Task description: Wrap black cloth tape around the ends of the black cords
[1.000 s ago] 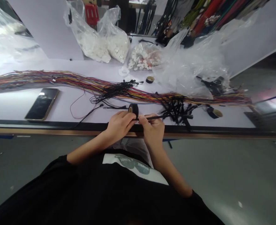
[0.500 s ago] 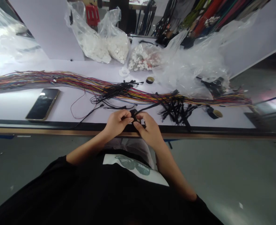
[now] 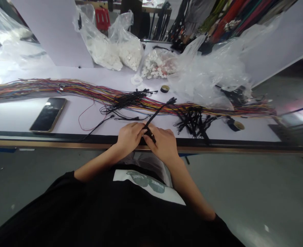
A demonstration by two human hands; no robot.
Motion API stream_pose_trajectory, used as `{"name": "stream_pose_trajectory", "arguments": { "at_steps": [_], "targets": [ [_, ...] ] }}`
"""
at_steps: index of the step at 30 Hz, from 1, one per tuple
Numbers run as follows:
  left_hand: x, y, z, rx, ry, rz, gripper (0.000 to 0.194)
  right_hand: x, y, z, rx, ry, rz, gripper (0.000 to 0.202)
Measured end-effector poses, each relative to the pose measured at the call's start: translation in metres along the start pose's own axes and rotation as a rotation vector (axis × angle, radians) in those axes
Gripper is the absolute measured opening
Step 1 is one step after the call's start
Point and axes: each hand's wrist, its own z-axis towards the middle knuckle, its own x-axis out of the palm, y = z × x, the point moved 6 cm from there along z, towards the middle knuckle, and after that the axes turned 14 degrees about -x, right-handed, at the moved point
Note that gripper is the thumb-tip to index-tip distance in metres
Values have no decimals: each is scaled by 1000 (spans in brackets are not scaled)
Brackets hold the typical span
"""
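At the table's front edge my left hand (image 3: 128,138) is closed, its thumb and fingers pinching a black cable (image 3: 155,114). Beside it my right hand (image 3: 164,142) is also closed around the cable's lower part, where something black shows between the hands. The cable slants up to the right, its connector end over a long bundle of coloured wires (image 3: 87,90). Black cables (image 3: 127,99) lie on the bundle at the middle, and a pile of short black ones (image 3: 195,120) sits right of my hands. Fingers hide most of the held part.
A phone (image 3: 48,115) lies at the left. Black tape rolls rest behind my hands (image 3: 165,89) and at the right (image 3: 235,125). Plastic bags of white parts (image 3: 129,51) and a bag of mixed pieces (image 3: 158,63) stand at the back. A red stool (image 3: 102,19) is beyond.
The black cable now points up and to the right from my hands, its connector end higher. My fingers have closed in further around the black piece, which is more hidden.
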Motion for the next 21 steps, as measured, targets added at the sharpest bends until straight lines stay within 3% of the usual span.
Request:
{"name": "stream_pose_trajectory", "arguments": {
  "at_steps": [4, 9, 15, 21],
  "targets": [
    [9, 0, -1, -14, 60, 163, 22, 3, -4, 3, 22, 105, -119, 41],
    [15, 1, 1, -51, 200, 166, 22, 9, -14, 5, 1, 229, -153, 32],
    [14, -6, -1, -30, 346, 259, 23, 12, -15, 5, -60, 284, -209, 30],
    [10, -9, -3, -89, 349, 345, 27, 7, -10, 10, -114, 286, -240, 30]
  ]
}}
